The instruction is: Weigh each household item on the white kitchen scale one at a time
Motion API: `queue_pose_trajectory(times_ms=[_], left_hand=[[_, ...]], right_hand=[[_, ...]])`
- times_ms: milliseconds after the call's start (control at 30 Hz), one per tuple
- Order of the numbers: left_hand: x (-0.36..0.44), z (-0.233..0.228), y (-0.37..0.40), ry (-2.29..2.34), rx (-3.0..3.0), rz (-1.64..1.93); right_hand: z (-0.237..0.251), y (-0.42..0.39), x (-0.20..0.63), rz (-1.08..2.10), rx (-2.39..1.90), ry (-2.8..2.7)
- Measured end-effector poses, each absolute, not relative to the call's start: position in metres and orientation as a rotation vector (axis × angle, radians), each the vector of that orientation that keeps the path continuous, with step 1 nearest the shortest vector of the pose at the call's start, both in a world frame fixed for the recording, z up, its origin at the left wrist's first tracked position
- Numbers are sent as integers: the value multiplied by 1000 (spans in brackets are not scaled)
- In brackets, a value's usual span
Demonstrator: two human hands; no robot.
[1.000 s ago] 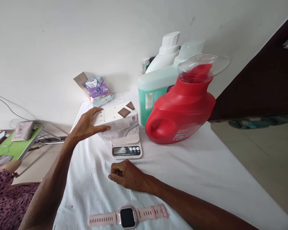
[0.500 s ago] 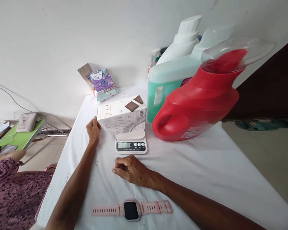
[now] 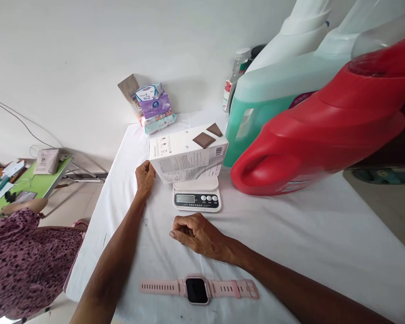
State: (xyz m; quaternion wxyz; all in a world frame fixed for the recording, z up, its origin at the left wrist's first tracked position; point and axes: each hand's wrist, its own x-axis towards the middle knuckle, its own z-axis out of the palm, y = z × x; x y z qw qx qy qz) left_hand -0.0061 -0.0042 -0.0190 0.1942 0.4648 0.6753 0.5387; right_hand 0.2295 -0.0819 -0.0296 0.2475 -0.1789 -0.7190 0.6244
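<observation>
A white printed box [image 3: 185, 155] rests on the pan of a small white digital scale [image 3: 197, 201], overhanging it to the left and back. The scale's display looks blank. By the box's left edge, my left hand [image 3: 145, 177] lies on the table with its fingers curled; I see nothing in it, and whether it touches the box is unclear. My right hand [image 3: 197, 234] rests in a loose fist just in front of the scale. Nearer to me, a pink smartwatch [image 3: 197, 290] lies flat with its strap spread out and its screen dark.
At the right stand a red detergent jug [image 3: 307, 139], a green jug [image 3: 273, 96] and a white bottle [image 3: 290, 36], with a clear bottle [image 3: 232, 81] behind. Tissue packs [image 3: 155, 106] sit by the wall. A person in a patterned garment [image 3: 27, 265] is beside a green table [image 3: 50, 180] at left.
The view has shifted, so everything on the table appears further right and the jugs look larger. My left hand's fingers look more curled in. The box stays on the scale.
</observation>
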Motion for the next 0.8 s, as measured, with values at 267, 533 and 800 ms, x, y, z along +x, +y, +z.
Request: queue_pose_trajectory(times_ms=[267, 533, 800], left_hand=[[0, -10, -5, 1965, 1363, 1385], [-1, -9, -5, 1975, 1398, 1337], [-2, -10, -5, 1981, 1402, 1319]], right_hand=[[-30, -82, 230, 1701, -501, -1970], [-30, -82, 230, 1694, -506, -1974], [-30, -82, 230, 1693, -506, -1969]])
